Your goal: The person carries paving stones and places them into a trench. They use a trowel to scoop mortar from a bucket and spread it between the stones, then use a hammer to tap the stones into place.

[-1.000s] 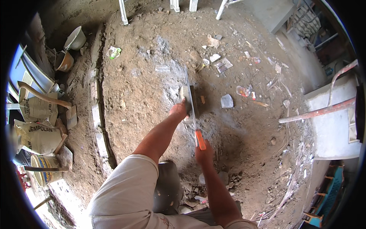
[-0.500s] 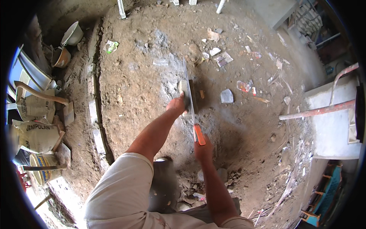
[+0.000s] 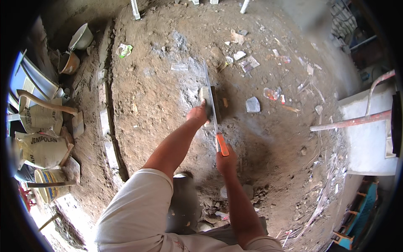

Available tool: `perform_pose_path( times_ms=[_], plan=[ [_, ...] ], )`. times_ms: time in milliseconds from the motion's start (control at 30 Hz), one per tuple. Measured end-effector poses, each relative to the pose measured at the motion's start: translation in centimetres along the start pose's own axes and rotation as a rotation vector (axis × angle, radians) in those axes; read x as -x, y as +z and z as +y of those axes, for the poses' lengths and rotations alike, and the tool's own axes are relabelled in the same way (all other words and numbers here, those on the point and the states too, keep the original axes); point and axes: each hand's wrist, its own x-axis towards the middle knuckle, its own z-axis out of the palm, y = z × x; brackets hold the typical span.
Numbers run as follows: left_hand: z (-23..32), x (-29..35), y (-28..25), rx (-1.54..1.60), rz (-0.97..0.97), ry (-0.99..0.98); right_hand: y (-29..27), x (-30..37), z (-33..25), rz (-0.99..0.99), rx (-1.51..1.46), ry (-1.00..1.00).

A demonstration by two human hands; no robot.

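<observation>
My right hand (image 3: 227, 161) is wrapped round the orange handle of a handsaw (image 3: 213, 111), whose long blade points away from me. The blade lies along the right side of a pale block (image 3: 204, 94) near the middle of the dirt floor. Pressed onto that block, just left of the blade, is my left hand (image 3: 198, 112), closed on its near part. Most of the block is covered by the hand and blade. A dark, flat-edged piece (image 3: 216, 103) shows right of the blade; I cannot tell whether it joins the block.
Pale dust (image 3: 187, 90) and scraps of litter (image 3: 249, 63) lie on the uneven dirt floor (image 3: 155, 101). To the left are a hoe (image 3: 50, 105), a paper sack (image 3: 42, 147), a bucket (image 3: 48, 185) and bowls (image 3: 82, 38). A red-handled metal barrow (image 3: 369, 138) stands right.
The saw and my right hand have slid slightly forward along the block. My left hand keeps its place on the block, and the whole view has shifted a little.
</observation>
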Motion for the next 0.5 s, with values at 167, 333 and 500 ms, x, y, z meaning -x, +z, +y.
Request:
perform_pose_path(
  times_ms=[167, 333, 500],
  plan=[
    [-1.6, 0.2, -0.2, -0.007, -0.012, -0.005, -3.3, 11.3, 3.3, -0.054, 0.010, -0.066],
    [-0.7, -0.4, 0.7, 0.022, 0.013, 0.034, -6.0, 13.5, 4.3, -0.141, 0.068, 0.173],
    [-1.1, -0.7, 0.6, 0.032, -0.004, 0.022, -0.8, -1.2, -1.2, -0.060, -0.053, 0.034]
  ],
)
